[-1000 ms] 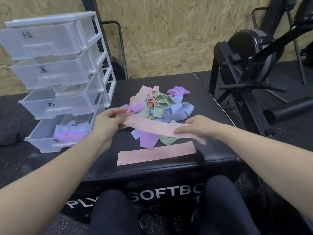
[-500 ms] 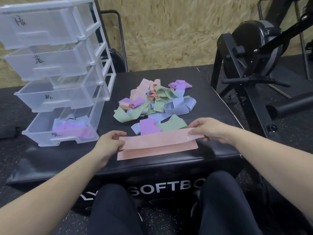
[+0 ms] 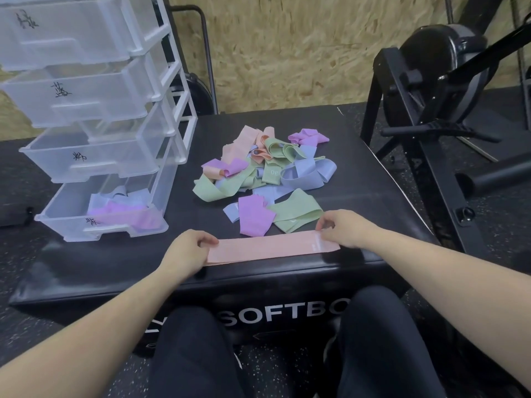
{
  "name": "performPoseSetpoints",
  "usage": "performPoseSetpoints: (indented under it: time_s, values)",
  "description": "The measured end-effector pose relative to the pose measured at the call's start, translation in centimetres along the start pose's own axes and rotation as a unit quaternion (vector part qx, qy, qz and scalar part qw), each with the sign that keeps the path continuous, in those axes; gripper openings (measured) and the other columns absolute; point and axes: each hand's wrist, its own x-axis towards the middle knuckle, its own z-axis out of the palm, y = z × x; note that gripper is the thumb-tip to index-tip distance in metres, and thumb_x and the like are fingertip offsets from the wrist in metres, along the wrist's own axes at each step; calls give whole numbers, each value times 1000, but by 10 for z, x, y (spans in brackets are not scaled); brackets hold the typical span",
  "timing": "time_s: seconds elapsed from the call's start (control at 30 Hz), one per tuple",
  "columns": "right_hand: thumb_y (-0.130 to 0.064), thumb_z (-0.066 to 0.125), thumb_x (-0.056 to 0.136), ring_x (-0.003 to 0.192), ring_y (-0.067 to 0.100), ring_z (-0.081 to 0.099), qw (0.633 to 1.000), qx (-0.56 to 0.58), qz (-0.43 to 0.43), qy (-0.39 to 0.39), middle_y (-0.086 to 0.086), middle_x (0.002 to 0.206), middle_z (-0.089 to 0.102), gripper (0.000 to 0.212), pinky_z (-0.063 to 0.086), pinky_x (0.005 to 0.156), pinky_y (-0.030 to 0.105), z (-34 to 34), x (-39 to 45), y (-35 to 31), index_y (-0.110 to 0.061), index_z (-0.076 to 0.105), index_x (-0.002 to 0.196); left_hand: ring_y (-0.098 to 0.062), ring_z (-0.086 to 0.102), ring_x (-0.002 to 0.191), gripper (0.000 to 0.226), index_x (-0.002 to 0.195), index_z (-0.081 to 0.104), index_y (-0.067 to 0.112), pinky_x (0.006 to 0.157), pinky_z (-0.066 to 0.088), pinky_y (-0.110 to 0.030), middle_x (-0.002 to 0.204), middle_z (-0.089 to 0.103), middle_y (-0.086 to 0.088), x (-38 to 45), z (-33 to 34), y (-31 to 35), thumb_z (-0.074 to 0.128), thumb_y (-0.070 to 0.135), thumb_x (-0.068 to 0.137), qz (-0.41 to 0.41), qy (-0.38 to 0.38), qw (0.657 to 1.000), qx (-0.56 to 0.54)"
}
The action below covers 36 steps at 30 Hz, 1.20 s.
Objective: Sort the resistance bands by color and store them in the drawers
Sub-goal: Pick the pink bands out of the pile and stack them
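A person sits at the near edge of a black padded plyo box, knees just under its front face, and both hands are down on a flat pink resistance band (image 3: pixel 270 249) that lies along that near edge. It seems to rest on a second pink band, whose edge just peeks out beneath it. The left hand (image 3: pixel 186 252) holds the band's left end, fingers curled over the end with the thumb on top; the right hand (image 3: pixel 343 228) pinches the right end, its fingertips bent down onto the fabric beside a small pale label. Just beyond the band, toward the middle of the box top, lie a purple band (image 3: pixel 254 218), a green band (image 3: pixel 296 214) and a bit of blue one, touching each other. Farther back, near the centre of the top, sits the loose pile of bands (image 3: pixel 265 165): pink, orange, green, blue and purple loops tangled together. At the left edge of the box top stands a clear plastic drawer unit (image 3: pixel 94 110) with four drawers, all pulled out in steps, each marked with black handwriting on its front. The bottom drawer (image 3: pixel 86 222) holds purple and pale blue bands; I cannot tell whether the upper three hold anything. Off the right edge, on the floor, stands a black exercise machine (image 3: pixel 439 90), and a chipboard wall (image 3: pixel 287 53) runs behind everything.
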Motion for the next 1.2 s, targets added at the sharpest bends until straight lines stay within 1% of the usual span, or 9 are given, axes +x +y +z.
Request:
performPoseSetpoints:
  time_s: [0.13,0.27,0.4,0.53,0.73,0.83,0.9,1.03,1.2]
  values:
    - [-15,60,88,86,17,55,1000,-10,5,27,-6,97,54,18,43,72,29,2,0,6,-27,59,102,-17,57,102,38,99,74,27,80,42,-26,111,55,6,5,2,-1,48,2,88,18,12,999,27]
    - [-20,64,86,91,17,57,998,1,2,59,-3,103,53,22,45,78,31,-1,1,6,-26,62,107,-19,55,104,31,100,72,30,90,46,-32,119,54,4,8,-4,-2,56,8,85,34,29,998,40]
    - [-23,65,86,95,15,58,996,27,-23,86,-7,101,59,16,44,78,30,-4,5,-3,-28,63,102,-15,55,99,27,108,69,29,85,45,-30,119,53,9,11,-6,14,60,14,87,82,31,995,44]
    - [-25,62,87,92,12,60,996,43,-40,71,-12,99,59,14,50,81,31,-5,14,-18,-30,65,99,-14,53,102,27,111,67,28,90,48,-35,118,55,10,22,-1,36,62,19,86,137,11,989,49]
    - [-28,62,90,71,3,55,993,73,-65,71,-14,99,61,11,44,64,26,-5,45,-35,-32,64,100,-15,55,104,23,110,68,25,89,47,-33,116,57,6,62,3,65,63,19,88,175,15,984,36]
    - [-25,60,91,69,1,54,990,90,-78,80,-15,98,61,16,42,63,24,-5,66,-44,-36,60,103,-17,53,110,24,110,70,20,91,43,-29,115,61,3,87,5,72,61,15,88,195,38,979,37]
    - [-25,58,92,74,6,58,988,99,-85,84,-15,100,61,25,48,68,28,-6,82,-51,-35,55,114,-19,51,115,23,108,71,20,97,42,-34,116,63,3,105,6,78,62,15,87,202,59,977,46]
    - [-22,59,91,85,15,61,984,108,-97,103,-10,112,58,42,47,69,27,-11,121,-66,-30,48,131,-18,53,105,24,106,69,30,97,34,-46,118,64,8,136,7,90,60,25,85,191,134,966,115]
    - [-24,58,90,114,26,49,971,-69,-151,172,1,121,61,33,44,91,38,-10,173,-84,-19,60,122,-16,58,109,39,119,60,31,96,32,-46,118,63,10,162,10,92,56,26,81,163,133,973,97]
